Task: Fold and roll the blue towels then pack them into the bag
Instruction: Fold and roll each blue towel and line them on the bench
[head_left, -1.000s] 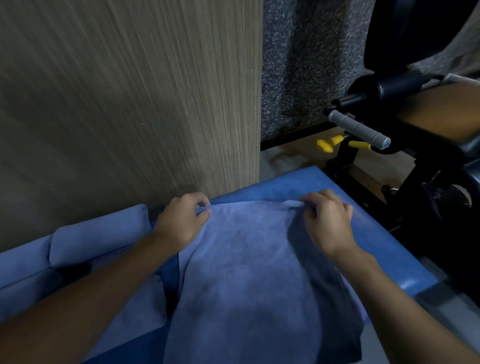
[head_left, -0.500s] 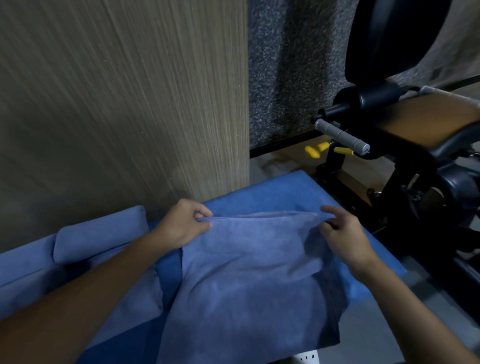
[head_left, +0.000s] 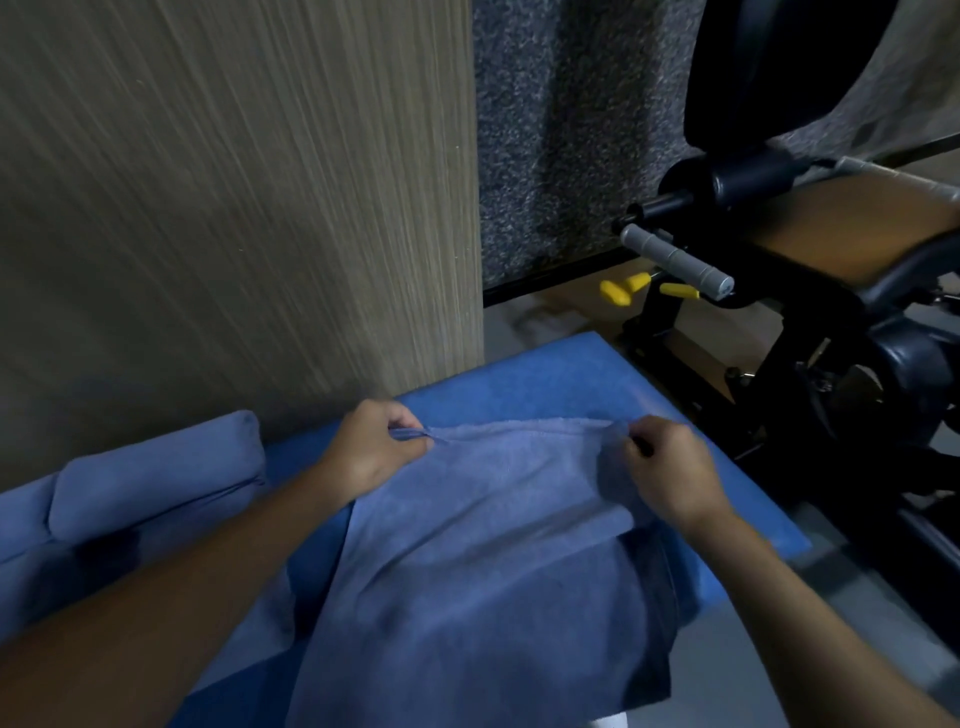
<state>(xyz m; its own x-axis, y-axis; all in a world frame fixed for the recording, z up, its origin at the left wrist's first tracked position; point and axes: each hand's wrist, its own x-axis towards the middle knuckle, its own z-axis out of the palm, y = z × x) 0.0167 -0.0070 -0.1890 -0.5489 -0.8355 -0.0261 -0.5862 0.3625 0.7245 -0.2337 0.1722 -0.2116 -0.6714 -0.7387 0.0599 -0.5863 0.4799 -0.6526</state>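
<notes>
- The blue towel (head_left: 493, 545) lies spread over a brighter blue padded surface (head_left: 545, 384), its near edge hanging off the near side.
- The left hand (head_left: 371, 452) pinches the towel's far left corner between thumb and curled fingers.
- The right hand (head_left: 670, 473) pinches the far right corner, lifting a fold.
- At the left lies a blue roll (head_left: 156, 467); towel or cushion, I cannot tell.
- A wood-grain panel (head_left: 234, 208) stands behind, with a speckled grey wall (head_left: 561, 130) to its right.
- On the right stands a black exercise machine (head_left: 779, 364) with a grey grip (head_left: 675, 257), yellow levers (head_left: 618, 291) and a brown pad (head_left: 857, 228).
</notes>
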